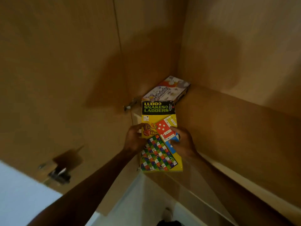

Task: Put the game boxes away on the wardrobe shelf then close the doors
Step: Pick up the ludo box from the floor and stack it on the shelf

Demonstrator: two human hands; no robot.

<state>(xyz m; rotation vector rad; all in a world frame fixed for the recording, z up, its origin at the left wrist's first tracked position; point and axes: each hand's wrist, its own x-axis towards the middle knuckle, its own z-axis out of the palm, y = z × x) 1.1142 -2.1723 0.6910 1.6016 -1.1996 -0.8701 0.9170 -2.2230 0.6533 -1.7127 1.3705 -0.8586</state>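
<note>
A yellow Ludo and Snakes & Ladders game box [158,118] is held up at the front edge of a high wooden wardrobe shelf [228,111]. My left hand [134,139] grips its left edge and my right hand [182,141] grips its right edge, thumbs on the lid. The box's far end points into the wardrobe. Behind it, a white game box [166,89] lies flat on the shelf against the back corner.
The wardrobe's left door [57,79] stands open, with a metal hinge [58,172] low on it and another hinge [130,106] near the shelf corner. The right side panel [244,46] closes the compartment. White floor or wall shows below.
</note>
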